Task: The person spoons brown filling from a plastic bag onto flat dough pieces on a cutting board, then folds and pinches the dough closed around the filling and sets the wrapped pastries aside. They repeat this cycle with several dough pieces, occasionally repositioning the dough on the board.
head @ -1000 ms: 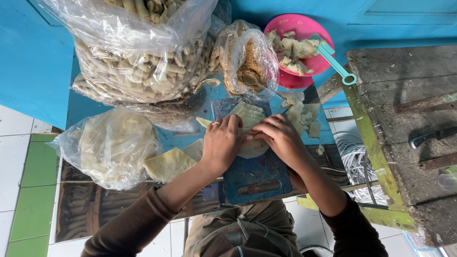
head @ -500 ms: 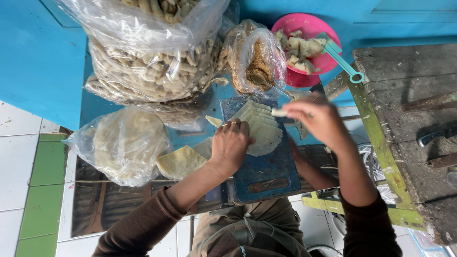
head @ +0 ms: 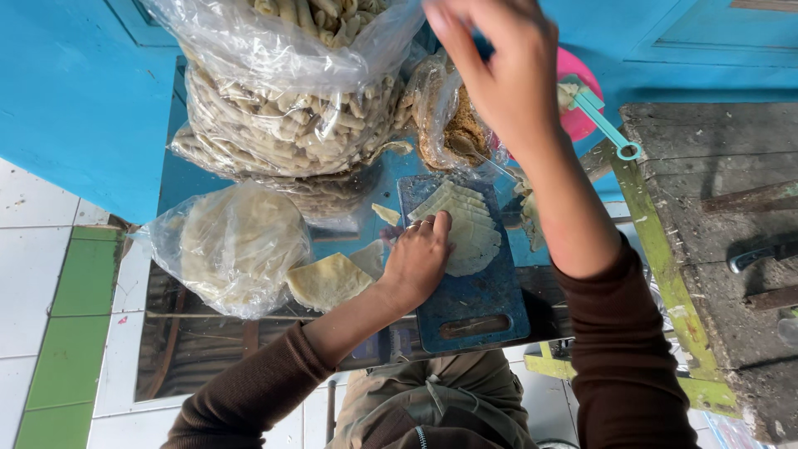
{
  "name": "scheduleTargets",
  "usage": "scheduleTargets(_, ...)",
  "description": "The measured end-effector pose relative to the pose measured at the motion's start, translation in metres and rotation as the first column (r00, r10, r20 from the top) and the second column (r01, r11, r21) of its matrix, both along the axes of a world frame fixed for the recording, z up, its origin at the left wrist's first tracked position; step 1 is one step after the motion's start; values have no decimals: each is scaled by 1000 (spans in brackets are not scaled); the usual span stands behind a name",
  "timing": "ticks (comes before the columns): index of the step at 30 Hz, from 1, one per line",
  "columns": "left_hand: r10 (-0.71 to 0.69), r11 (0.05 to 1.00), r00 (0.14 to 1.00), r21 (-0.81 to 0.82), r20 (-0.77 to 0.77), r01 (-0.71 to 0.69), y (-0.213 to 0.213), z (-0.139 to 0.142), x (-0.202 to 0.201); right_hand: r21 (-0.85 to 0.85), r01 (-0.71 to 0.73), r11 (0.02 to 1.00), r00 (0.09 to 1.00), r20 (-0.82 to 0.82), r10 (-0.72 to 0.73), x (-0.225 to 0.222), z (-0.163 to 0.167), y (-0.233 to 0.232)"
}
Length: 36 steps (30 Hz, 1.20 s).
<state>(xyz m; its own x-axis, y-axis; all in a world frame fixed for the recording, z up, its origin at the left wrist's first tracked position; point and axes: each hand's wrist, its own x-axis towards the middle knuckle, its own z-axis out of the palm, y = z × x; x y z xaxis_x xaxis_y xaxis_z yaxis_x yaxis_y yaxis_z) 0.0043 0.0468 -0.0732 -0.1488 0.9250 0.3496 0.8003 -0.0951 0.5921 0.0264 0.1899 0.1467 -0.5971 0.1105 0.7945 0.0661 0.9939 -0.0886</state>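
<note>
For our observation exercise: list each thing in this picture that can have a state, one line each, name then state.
left hand, pressing flat on the sliced dough sheets
right hand, raised, nothing seen in it
dough sheets, cut into strips, fanned out
blue cutting board, lying flat under the strips
big bag of rolled snacks, full, top open
bag of round sheets, open at the side

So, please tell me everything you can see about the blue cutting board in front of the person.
The blue cutting board is a rectangular slab, plastic by its look, with rounded corners and a slot handle at its near end. It lies flat on the shiny metal tabletop. Pale, thin dough sheets, cut into strips, cover its far half. The left hand rests on its left edge and on the sheets. The right hand is raised, apart from it.
</note>
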Motion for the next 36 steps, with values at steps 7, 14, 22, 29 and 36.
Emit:
scheduleTargets(7, 8, 1000, 1000, 0, -17, -8, -3, 5, 0, -8, 314, 949, 853, 441, -278, 75, -67, 1)
scheduleTargets(14, -7, 1000, 999, 12, -34, 8, -5, 6, -5, -189, 443, 876, 817, 487, -308, 85, -104, 11)
scheduleTargets(22, -4, 1000, 999, 5, -44, 4, -8, 5, -4, -284, 374, 883, 911, 291, -292, 91, -109, 18)
scheduleTargets(29, -8, 1000, 999, -1, -48, 8, -9, 9, -5, -601, 369, 709, 923, 326, -204, 88, -112, 21)
scheduleTargets(36, -2, 999, 999, -47, -37, 1, -11, 10, -3, -748, 317, 583, 947, 284, -150, 89, -112, 29)
